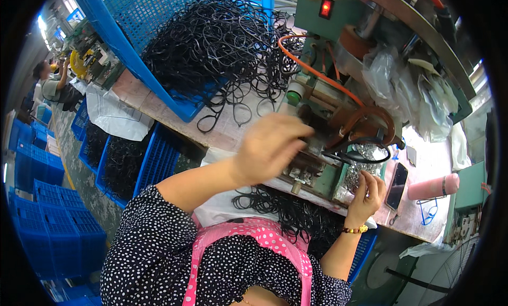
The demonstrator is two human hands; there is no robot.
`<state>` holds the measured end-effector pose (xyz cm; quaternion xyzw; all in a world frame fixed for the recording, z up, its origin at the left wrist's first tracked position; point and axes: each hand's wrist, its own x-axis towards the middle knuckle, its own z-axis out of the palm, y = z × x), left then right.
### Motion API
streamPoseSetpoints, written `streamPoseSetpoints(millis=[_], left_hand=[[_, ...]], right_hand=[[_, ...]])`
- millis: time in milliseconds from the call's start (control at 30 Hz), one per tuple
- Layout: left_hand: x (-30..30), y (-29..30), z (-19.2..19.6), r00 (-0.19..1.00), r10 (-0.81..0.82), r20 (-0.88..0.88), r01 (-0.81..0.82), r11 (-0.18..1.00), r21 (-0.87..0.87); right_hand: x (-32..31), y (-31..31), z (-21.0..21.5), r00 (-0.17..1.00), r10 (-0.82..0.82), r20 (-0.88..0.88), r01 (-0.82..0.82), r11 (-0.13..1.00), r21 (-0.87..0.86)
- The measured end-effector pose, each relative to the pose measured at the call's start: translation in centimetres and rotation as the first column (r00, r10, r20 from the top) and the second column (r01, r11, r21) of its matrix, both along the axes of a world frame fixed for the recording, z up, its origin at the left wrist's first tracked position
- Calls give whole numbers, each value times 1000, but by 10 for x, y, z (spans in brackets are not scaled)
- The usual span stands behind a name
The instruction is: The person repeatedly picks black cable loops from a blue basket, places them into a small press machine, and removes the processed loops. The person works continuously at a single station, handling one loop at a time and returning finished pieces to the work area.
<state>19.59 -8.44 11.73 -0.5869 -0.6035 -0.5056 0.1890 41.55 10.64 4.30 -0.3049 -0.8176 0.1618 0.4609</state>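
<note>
My left hand [270, 147] is raised in front of a green bench machine [338, 20]. It is blurred, its fingers drawn together near the machine's metal parts, and I cannot tell whether they hold anything. A black elastic loop [360, 158] lies across the machine's front, just right of that hand. My right hand [366, 194], with a bead bracelet on the wrist, has its fingertips on a heap of small shiny metal pieces [355, 174] in a tray. More black loops [286, 210] lie piled in my lap area on white cloth.
A tilted blue crate [159, 57] spills a large tangle of black loops [217, 41] onto the bench. An orange hose [312, 68] curves over the machine. A phone [397, 185] and a pink bottle [431, 187] lie at the right. Blue crates [53, 221] stand on the floor; another person [50, 86] works far left.
</note>
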Motion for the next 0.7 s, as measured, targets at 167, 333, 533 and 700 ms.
streamPoseSetpoints(millis=[167, 333, 533, 700], left_hand=[[-88, -36, -63, 890, 451, -72, -454, 858, -242], [-139, -47, -88, 739, 341, -580, -604, 716, -349], [-144, -24, -44, 872, 390, -296, -430, 899, -80], [-123, -21, -19, 746, 206, 633, -263, 965, -4]], right_hand=[[0, 1, -3, 991, 31, -132, -52, 986, -159], [4, 0, -5, 992, 35, -123, -53, 988, -145], [6, -3, -9, 946, 84, -312, -217, 879, -423], [5, -9, -5, 824, 101, -558, -444, 726, -525]])
